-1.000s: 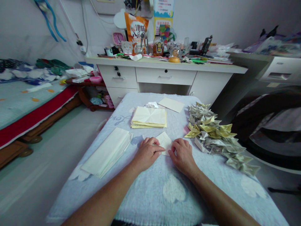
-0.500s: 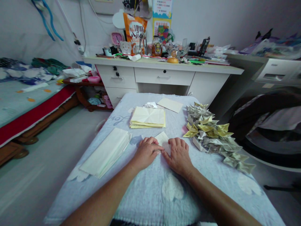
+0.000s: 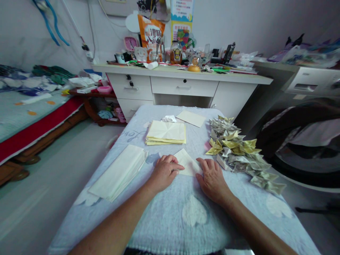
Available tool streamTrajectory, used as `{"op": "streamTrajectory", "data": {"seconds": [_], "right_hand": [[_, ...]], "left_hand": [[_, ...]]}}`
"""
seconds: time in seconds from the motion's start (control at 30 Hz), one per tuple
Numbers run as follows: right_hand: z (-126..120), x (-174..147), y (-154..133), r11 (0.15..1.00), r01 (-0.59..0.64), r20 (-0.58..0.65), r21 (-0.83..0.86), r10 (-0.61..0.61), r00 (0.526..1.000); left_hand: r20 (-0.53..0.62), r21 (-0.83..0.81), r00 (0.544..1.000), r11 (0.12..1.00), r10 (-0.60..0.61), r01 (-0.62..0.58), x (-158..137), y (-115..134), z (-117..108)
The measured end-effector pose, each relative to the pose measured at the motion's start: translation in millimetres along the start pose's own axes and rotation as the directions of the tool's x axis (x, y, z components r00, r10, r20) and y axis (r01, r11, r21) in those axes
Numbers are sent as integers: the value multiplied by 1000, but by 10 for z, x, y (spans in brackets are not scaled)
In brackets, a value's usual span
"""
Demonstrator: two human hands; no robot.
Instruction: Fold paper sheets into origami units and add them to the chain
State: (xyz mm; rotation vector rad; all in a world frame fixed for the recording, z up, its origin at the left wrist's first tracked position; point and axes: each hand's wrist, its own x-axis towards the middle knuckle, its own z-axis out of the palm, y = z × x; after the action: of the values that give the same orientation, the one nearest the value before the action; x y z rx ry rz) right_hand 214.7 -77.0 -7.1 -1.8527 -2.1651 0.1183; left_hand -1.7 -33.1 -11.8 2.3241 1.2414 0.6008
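A folded sheet of pale paper (image 3: 186,163), its top a point, lies flat on the cloth in front of me. At its left corner my left hand (image 3: 166,170) is closed, thumb and forefinger gripping the paper's edge. My right hand (image 3: 211,176) rests at the right corner, palm down with its fingers stretched out, touching the paper. Beyond them sits a stack of creased cream and yellow sheets (image 3: 166,131). Left of my hands lies a bundle of long folded paper (image 3: 119,171). On the right several folded paper pieces (image 3: 239,150), grey and yellow, are heaped in a row.
A pale blue cloth (image 3: 170,212) covers the table. A flat card (image 3: 191,118) and crumpled white paper (image 3: 169,119) lie near its far end. Behind stands a cluttered white desk (image 3: 183,86). A bed (image 3: 39,113) is at left, a washing machine (image 3: 310,85) at right.
My right hand has slid right, away from my left hand, along the folded paper, uncovering more of it. My left hand stays at the left corner.
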Motion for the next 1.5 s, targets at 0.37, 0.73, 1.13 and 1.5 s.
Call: {"op": "streamTrajectory", "data": {"seconds": [0.37, 0.73, 1.13, 1.5], "right_hand": [[-153, 295, -153, 998, -31, 90, -55, 36, 995], [-22, 395, -210, 985, -15, 86, 173, 0, 996], [12, 414, -95, 791, -23, -133, 611, 131, 983], [161, 438, -103, 487, -154, 79, 860, 170, 982]], "left_hand": [[-148, 5, 986, 997, -82, 83, -7, 20, 1], [-181, -282, 977, 958, -115, 60, 32, -68, 22], [-46, -841, 951, 526, -307, 130, 72, -41, -108], [62, -810, 967, 555, -246, 192, 46, 14, -59]]}}
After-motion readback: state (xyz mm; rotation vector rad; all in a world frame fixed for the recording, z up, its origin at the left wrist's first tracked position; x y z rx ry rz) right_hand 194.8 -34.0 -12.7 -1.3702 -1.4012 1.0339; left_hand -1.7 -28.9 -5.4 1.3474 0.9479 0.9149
